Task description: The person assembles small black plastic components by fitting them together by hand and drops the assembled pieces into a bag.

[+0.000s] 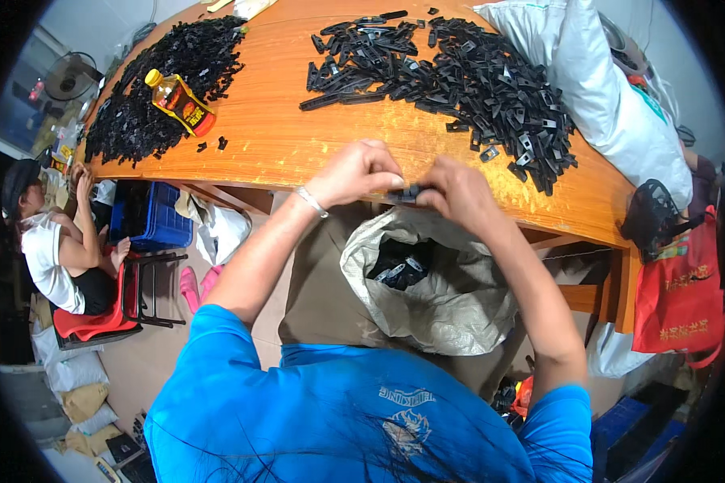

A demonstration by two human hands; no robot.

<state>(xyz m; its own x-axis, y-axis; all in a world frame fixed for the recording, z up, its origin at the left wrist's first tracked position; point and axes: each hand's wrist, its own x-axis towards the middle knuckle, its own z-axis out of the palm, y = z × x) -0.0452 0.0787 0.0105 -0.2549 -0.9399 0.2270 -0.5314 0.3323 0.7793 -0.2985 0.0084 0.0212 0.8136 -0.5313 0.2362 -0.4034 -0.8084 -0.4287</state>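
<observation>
Black small plastic-looking piece [405,194], one, head view: held at the near edge of the orange-brown wooden tabletop [274,101]. Its exact shape is hidden by the fingers.

Right hand [459,193], bare: grip narrow, the piece pinched at its right end between thumb and fingertips.

Left hand [353,175], bare, pale band at the wrist: thumb and fingertips placed at the piece's left end; whether it is pinched there cannot be told.

Heap of black elongated plastic-looking parts [491,88]: spread over the far right of the tabletop, touched by neither hand.

Heap of finer black parts [129,109]: piled at the far left, well apart from the hands; yellow-capped bottle with a dark label [182,103] set at its near side.

Sack, off-white woven plastic [459,318]: open-mouthed below the hands, dark parts [399,270] contained in it.

Step in hand, as judged: a single piece is being worked or inspected between both hands; whether parts are being joined cannot be made out.

Next move, as judged: a steady right-hand pinch is called for, with left fingertips aligned for a small turn or press.
</observation>
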